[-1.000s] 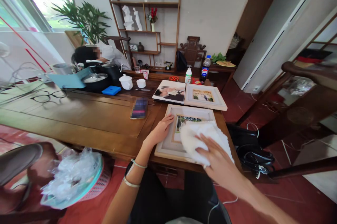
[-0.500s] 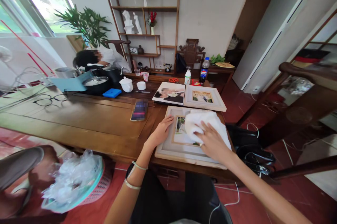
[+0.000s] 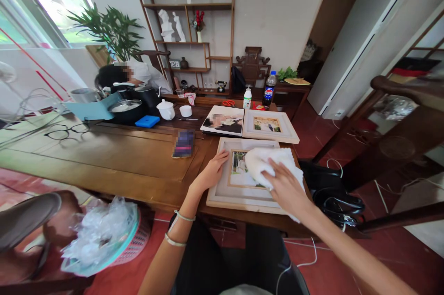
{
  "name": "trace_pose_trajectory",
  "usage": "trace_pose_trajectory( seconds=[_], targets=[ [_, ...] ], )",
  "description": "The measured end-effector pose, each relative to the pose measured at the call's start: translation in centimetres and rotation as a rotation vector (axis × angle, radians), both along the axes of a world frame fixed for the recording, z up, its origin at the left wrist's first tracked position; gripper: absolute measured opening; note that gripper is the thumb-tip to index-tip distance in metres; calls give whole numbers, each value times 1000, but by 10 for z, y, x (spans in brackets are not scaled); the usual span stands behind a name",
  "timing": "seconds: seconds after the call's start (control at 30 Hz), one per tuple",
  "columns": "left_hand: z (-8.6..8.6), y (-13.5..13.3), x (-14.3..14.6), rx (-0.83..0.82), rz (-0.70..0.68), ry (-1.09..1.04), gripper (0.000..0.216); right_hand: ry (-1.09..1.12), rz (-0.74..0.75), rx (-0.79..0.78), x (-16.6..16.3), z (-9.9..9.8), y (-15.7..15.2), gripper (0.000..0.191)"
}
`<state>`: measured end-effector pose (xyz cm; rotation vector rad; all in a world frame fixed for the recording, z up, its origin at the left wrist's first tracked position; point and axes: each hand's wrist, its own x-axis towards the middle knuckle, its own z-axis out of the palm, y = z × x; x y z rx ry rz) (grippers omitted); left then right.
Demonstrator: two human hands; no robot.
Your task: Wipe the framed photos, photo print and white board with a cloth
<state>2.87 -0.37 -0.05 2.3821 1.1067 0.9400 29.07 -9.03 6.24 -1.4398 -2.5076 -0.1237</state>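
A pale-framed photo [image 3: 225, 188] lies flat at the near right corner of the wooden table [image 3: 114, 156]. My left hand [image 3: 211, 172] rests on the frame's left border, fingers laid flat and apart. My right hand [image 3: 282, 184] presses a white cloth [image 3: 267, 161] down on the glass over the picture, fingers spread on top of the cloth. The cloth hides the right half of the picture and hangs over the frame's right edge.
Two more framed photos [image 3: 270, 126] [image 3: 224, 120] lie just beyond. A phone [image 3: 183, 143], glasses [image 3: 62, 132], a teapot [image 3: 166, 109], a blue box [image 3: 147, 121] and pots sit further left. A person [image 3: 114, 75] leans at the far end. A basket of plastic [image 3: 100, 239] stands on the floor at left; a black bag [image 3: 333, 193] at right.
My right hand slid the cloth away from me and then slightly back across the picture. My left hand stayed on the frame's left border.
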Motion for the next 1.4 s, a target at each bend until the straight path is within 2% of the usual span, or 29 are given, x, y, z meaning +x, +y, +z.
trace_pose_trajectory(
  seconds=[0.13, 0.23, 0.33, 0.57, 0.73, 0.87, 1.03, 1.13, 1.2, 1.3, 1.37, 1.4],
  targets=[
    [1, 0, 0, 4, -8, 6, 48, -108, -98, 132, 11, 4, 58, 58],
    [2, 0, 1, 16, 0, 2, 48, -145, -69, 144, 2, 4, 74, 54],
    [1, -1, 2, 23, 12, -23, 50, -163, -38, 42, -19, 2, 57, 52],
    [-9, 5, 3, 59, 9, -63, 52, -69, 73, -231, -85, 13, -27, 42],
    [-4, 4, 1, 48, -34, -22, 42, 1, 103, -238, -109, 9, -39, 39],
    [0, 0, 2, 26, 5, 3, 42, -46, 69, -254, -86, 9, -42, 38],
    [-1, -1, 3, 22, 8, -6, 42, -92, -34, -156, -28, 15, -58, 42],
    [0, -2, 2, 12, 1, -10, 43, -103, -100, -133, 9, 19, -58, 45],
    [1, -2, 2, 7, 1, -6, 44, -75, -140, -124, 32, 23, -48, 45],
    [2, -2, 2, 3, 5, -4, 46, 16, -311, -55, 56, 32, -16, 40],
    [1, -2, 2, 1, 10, -5, 46, 71, -381, 49, 59, 37, 13, 37],
    [1, -2, 2, 0, 12, -3, 46, 84, -369, 110, 55, 39, 28, 36]
  ],
)
